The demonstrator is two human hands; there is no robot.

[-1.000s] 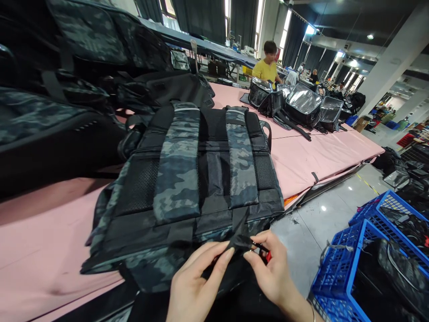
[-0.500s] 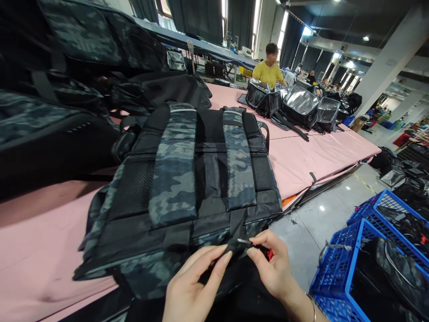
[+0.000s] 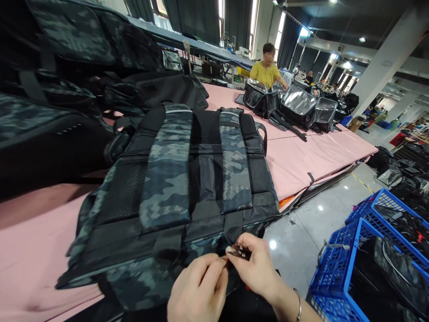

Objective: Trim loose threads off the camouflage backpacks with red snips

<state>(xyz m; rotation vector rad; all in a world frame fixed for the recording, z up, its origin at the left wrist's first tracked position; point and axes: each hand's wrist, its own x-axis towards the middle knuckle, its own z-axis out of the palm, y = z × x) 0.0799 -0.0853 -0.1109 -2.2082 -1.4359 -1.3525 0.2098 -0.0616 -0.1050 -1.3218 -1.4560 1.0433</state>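
Head view, backpack (image 3: 206,179), pink tabletop (image 3: 301,154), shiny floor (image 3: 301,228)

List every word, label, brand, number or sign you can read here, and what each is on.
No readable text anywhere.
Camouflage backpack: no lettering can be made out.
Small dark tool in the right hand: none readable.
Black bag at far left: a row of small pale marks, too small to tell whether lettering.
Distant background: too small and blurred to read.

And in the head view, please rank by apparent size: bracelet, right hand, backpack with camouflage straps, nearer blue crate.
Largest first:
1. Backpack
2. Nearer blue crate
3. Right hand
4. Bracelet
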